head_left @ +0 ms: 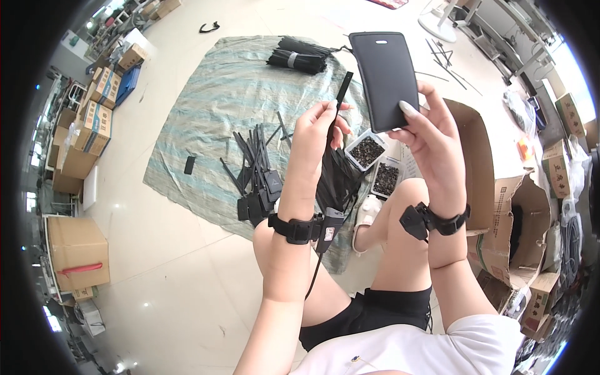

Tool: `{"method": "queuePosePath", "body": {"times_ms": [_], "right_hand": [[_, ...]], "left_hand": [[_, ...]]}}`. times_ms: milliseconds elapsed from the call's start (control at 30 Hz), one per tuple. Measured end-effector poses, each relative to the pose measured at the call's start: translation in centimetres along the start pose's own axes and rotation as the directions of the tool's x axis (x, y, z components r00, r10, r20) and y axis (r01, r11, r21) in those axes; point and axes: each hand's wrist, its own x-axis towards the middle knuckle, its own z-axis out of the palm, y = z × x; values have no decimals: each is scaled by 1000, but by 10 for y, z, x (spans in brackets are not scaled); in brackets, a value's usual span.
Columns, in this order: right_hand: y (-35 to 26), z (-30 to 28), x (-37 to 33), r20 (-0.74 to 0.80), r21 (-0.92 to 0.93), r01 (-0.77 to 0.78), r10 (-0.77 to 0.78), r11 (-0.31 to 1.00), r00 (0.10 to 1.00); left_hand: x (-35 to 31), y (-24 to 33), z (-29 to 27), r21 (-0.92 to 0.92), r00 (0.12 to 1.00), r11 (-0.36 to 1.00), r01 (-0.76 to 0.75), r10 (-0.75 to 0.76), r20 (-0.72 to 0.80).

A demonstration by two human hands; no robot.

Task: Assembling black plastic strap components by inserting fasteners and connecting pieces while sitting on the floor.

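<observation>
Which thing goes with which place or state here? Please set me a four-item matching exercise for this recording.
Things:
1. black strip
2. flat black case
3. dark bundle
4. striped sheet

Places and states:
A. spread over the floor
B. held in the right hand
C. wrapped with a grey band
D. held in the left hand

Right pairs: 1-D, 2-B, 3-C, 4-A.

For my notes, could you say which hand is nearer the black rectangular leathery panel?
Right: the right hand holds the panel; the left hand is apart, to its lower left.
</observation>
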Motion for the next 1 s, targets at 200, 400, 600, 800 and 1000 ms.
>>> {"method": "queuePosePath", "body": {"times_ms": [200,400,600,800,1000], "right_hand": [[85,-34,46,-99,-51,-8,2,999,995],[109,-49,58,-46,-360,200,-231,911,972],[121,-67,54,82,-665,257,-274,701,958],[119,-72,51,75,-761,216,-248,612,966],[105,-71,49,126,-836,261,-293,483,948]], "left_hand": [[-6,8,-13,57,974,997,-56,67,-217],[-4,4,-5,241,975,969,-50,100,-200],[4,-12,6,316,977,948,-26,91,-193],[6,-19,12,306,991,952,-27,66,-119],[3,-16,15,288,990,957,16,25,-137]]}}
